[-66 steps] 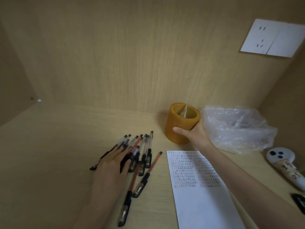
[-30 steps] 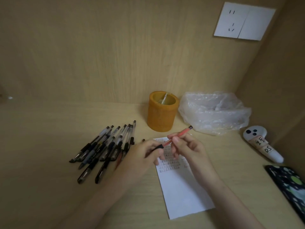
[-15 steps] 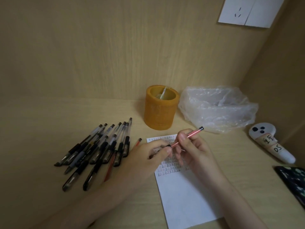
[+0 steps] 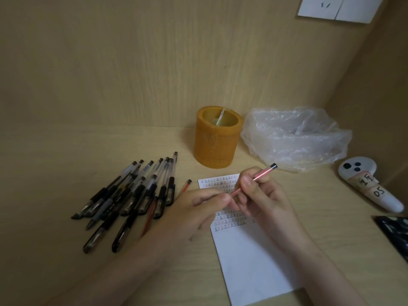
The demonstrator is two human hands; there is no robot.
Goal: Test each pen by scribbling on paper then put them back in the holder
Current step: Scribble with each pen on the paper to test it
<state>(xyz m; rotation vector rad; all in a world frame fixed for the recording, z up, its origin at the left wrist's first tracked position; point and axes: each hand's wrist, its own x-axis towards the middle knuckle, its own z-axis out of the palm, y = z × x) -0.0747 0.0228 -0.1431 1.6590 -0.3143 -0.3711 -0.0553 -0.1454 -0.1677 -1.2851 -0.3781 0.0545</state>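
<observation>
A red pen (image 4: 262,174) is held above the white paper (image 4: 249,261). My right hand (image 4: 262,199) pinches its barrel, the black end pointing up and right. My left hand (image 4: 194,208) grips the pen's lower end, where the cap would be; that end is hidden by the fingers. Several black pens (image 4: 132,195) and a red one (image 4: 184,187) lie in a pile left of the paper. The orange cylindrical holder (image 4: 217,140) stands upright behind the paper, with only a clear thin item inside.
A crumpled clear plastic bag (image 4: 295,135) lies right of the holder. A white controller (image 4: 371,184) with a label sits at the far right, a dark patterned object (image 4: 395,235) below it. Wooden walls close the desk at back and right, with a white socket (image 4: 337,7).
My right hand left the holder and my left hand left the pile; both came together on a red pen over the paper. The camera view has shifted slightly.
</observation>
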